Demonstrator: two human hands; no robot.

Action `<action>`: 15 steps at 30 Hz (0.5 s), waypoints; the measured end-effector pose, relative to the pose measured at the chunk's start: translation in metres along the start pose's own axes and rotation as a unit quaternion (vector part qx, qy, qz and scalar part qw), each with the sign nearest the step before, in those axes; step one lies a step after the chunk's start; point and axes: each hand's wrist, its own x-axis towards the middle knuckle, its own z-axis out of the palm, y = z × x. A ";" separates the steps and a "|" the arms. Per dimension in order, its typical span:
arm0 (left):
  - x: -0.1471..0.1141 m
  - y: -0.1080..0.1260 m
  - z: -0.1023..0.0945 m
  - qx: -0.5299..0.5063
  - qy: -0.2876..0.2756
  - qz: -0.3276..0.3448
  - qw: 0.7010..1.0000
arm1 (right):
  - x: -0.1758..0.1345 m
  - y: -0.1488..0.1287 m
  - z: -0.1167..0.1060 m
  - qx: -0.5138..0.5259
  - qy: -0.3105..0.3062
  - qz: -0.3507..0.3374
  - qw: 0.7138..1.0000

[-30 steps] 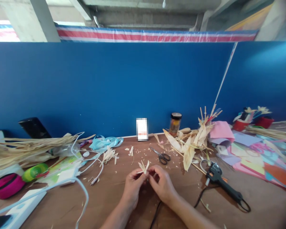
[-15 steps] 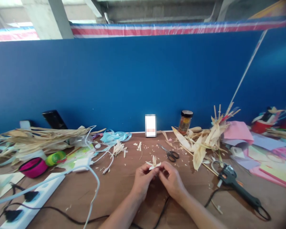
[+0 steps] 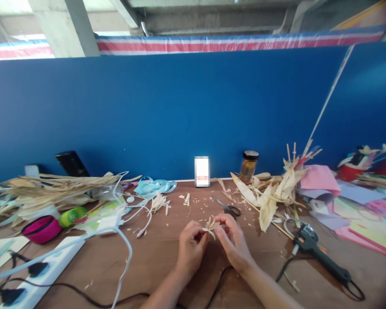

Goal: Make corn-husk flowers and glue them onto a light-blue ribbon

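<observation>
A small pale flower of dried husk (image 3: 209, 226), with several narrow petals, is held just above the brown table in front of me. My left hand (image 3: 191, 248) is closed around its base, the thumb and forefinger pinching it from the left. On the other side, the thumb and forefinger of my right hand (image 3: 234, 245) are at a petal's tip and appear to pinch it; its other fingers are loosely curled. The flower's underside is hidden by my left fingers. Beyond my right hand lie dark-handled scissors (image 3: 228, 208), with husk scraps scattered around them.
A black glue gun (image 3: 323, 255) lies at right, its cord running along the table. Dried husks (image 3: 266, 206) and coloured paper (image 3: 357, 214) spread behind it. At left are a white power strip (image 3: 56, 268), cables and blue ribbon (image 3: 156, 185). A lidded jar (image 3: 249, 167) stands by the blue partition.
My right hand has shifted from the flower's base up to a petal, opening a gap between the hands. The left hand keeps hold, and the flower is now tilted and slightly lower.
</observation>
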 end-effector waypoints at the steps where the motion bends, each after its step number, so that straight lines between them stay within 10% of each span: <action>1: -0.001 0.000 0.001 -0.001 -0.005 0.003 1.000 | 0.000 0.000 0.000 0.001 -0.004 -0.002 1.000; 15: -0.002 -0.003 0.005 0.019 -0.014 -0.005 1.000 | 0.008 0.009 -0.003 -0.015 -0.045 0.009 0.999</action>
